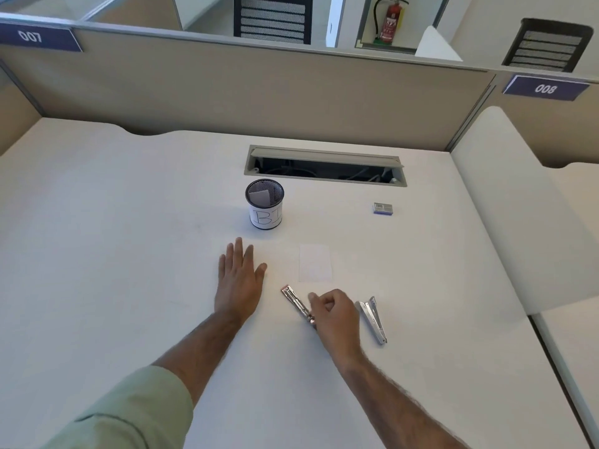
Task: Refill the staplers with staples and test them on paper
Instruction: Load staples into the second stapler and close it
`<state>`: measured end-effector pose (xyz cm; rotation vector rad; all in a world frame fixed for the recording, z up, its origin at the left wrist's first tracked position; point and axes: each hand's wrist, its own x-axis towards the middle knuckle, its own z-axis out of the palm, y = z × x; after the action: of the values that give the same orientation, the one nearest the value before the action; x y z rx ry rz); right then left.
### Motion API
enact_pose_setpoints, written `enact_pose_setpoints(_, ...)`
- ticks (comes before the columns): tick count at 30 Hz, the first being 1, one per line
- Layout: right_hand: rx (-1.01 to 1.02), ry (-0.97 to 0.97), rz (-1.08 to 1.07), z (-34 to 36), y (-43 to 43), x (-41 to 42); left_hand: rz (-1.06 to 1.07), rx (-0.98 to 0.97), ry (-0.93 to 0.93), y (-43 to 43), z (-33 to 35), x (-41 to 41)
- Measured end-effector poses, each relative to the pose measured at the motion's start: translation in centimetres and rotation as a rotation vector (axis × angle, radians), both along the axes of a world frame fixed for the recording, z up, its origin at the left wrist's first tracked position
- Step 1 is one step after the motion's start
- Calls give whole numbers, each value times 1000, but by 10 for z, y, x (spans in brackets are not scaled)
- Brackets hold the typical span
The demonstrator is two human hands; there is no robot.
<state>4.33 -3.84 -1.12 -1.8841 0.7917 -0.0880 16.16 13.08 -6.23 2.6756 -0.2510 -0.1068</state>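
White desk [113, 254], matte, smooth. Right hand [335, 315]: fingers curled loosely over the near end of a slim metal stapler [296, 303] with pinkish trim; that end is hidden beneath the knuckles, and whether the fingers actually grip it cannot be told. The stapler lies flat, angled toward the far left. Second stapler [372, 319]: bright chrome, tapered, arm raised apart from its base, lying just right of the right hand, untouched. Left hand [240, 280]: spread flat, palm down on the desk, holding nothing; a pale green sleeve [129, 413] is cut off at the lower edge. Paper sheet [315, 262]: small, rectangular, white on white, its edges faint, just beyond both staplers. Staple box [383, 208]: small, grey with a purple base, print illegible, well apart at far right. Mesh pen cup [265, 204]: black wire, cylindrical, wrapped in a hand-lettered white label only partly readable; a folded paper scrap inside. Cable hatch [324, 165]: grey flap open, interior dark.
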Motion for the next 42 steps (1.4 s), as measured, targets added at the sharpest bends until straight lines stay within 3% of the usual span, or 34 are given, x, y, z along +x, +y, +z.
enact_pose_setpoints(4,-196,-57,27,28,-11,29,47,119,28,6,-8,21)
enact_pose_setpoints(11,-494,-119,337,89,-10,135,20,210,12,6,-21,32)
enact_pose_setpoints(17,-590,-42,553,111,20,219,15,217,7,8,-24,34)
enact_pose_setpoints(25,-706,65,714,90,36,259,3,247,-13,8,-22,36)
enact_pose_setpoints(35,-625,-42,660,83,31,261,8,240,3,12,-26,38)
enact_pose_setpoints(39,-526,-206,529,85,6,252,8,240,12,12,-26,38)
enact_pose_setpoints(42,-523,-224,412,77,-35,232,-1,235,14,14,-23,37)
